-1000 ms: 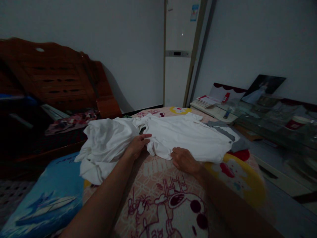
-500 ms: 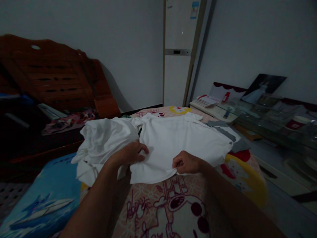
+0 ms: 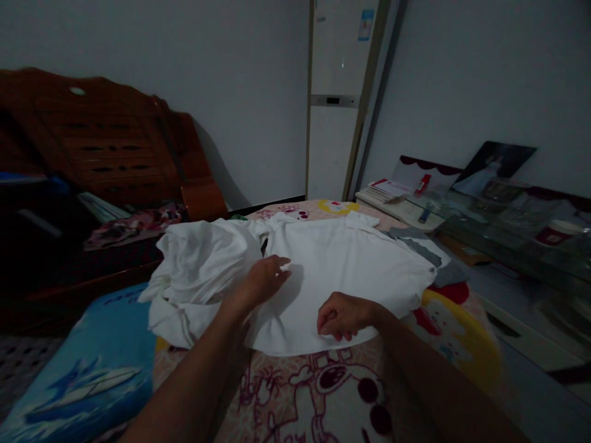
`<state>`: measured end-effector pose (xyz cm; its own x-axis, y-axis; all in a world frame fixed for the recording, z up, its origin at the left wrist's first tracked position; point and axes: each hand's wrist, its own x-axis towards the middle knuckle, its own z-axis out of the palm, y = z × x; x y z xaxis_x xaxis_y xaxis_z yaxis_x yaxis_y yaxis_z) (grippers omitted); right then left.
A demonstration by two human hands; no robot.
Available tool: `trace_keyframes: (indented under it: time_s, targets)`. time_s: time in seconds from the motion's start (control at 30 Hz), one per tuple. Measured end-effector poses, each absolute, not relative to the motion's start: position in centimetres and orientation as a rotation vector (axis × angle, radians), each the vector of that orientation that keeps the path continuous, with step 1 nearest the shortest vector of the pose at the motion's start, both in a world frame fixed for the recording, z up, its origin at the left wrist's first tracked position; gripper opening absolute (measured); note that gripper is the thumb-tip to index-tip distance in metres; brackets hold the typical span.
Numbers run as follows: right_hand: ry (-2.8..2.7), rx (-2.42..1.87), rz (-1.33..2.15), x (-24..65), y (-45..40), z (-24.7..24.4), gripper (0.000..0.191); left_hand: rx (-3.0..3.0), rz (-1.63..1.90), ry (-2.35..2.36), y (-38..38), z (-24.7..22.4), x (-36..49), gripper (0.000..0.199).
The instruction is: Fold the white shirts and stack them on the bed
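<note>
A white garment (image 3: pixel 337 258) lies spread on a pink patterned cover (image 3: pixel 277 394), its hem toward me. Over its left part is my left hand (image 3: pixel 268 277), fingers apart and holding nothing, casting a shadow on the cloth. My right hand (image 3: pixel 344 315) is curled near the hem, with thumb and fingers together; whatever is between them, if anything, is hidden. A crumpled pile of white cloth (image 3: pixel 198 264) sits against the garment's left side.
Grey and white cloth (image 3: pixel 427 252) lies beyond the garment's right side. A glass-topped stand (image 3: pixel 503 227) holds a paper cup (image 3: pixel 556 232) and a photo. At left are a wooden bench (image 3: pixel 106 147) and a blue printed cloth (image 3: pixel 96 357). A tall white cabinet unit (image 3: pixel 332 147) stands behind.
My left hand has lifted and moved away from me and to the right, its fingers spreading. The garment's hem has shifted toward me and lies flatter. My right hand has moved slightly nearer.
</note>
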<state>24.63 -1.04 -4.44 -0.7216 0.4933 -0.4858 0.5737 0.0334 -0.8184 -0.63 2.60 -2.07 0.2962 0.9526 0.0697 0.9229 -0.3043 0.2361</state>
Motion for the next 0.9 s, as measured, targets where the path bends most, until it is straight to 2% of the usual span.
trace_keyframes:
  time_s: [0.07, 0.27, 0.4, 0.47, 0.53, 0.63, 0.7, 0.8, 0.9]
  targets:
    - [2.196, 1.131, -1.84, 24.6, -1.0, -4.6, 0.026, 2.459, 0.222, 1.653, 3.3, -3.4, -0.9, 0.042]
    - [2.236, 1.174, -1.81, 24.4, -1.2, -4.8, 0.025, 2.524, 0.084, 1.795, 4.9, -4.7, -2.7, 0.033]
    - [2.696, 1.333, -1.677, 22.0, -2.7, -4.9, 0.02, 2.546, 0.139, 1.74, 5.1, -4.8, -2.7, 0.039]
    - [3.092, 1.283, -1.454, 20.1, -3.9, -5.0, 0.019, 2.533, 0.189, 1.698, 5.1, -5.1, -2.8, 0.042]
    - [3.38, 1.04, -1.1, 18.3, -5.2, -5.2, 0.018, 2.507, 0.23, 1.676, 5.2, -5.4, -3.0, 0.042]
    - [3.461, 0.729, -0.533, 16.3, -6.8, -5.9, 0.021, 2.477, 0.272, 1.662, 5.3, -5.7, -3.3, 0.041]
    - [3.406, 0.691, -0.248, 15.4, -7.5, -6.6, 0.023, 2.458, 0.291, 1.657, 5.3, -5.7, -3.3, 0.041]
    - [3.332, 0.802, -0.029, 14.6, -7.7, -7.4, 0.014, 2.438, 0.307, 1.662, 5.3, -5.7, -3.3, 0.04]
    - [3.304, 0.901, -0.089, 14.2, -7.0, -7.9, 0.012, 2.446, 0.298, 1.668, 5.4, -5.9, -3.3, 0.041]
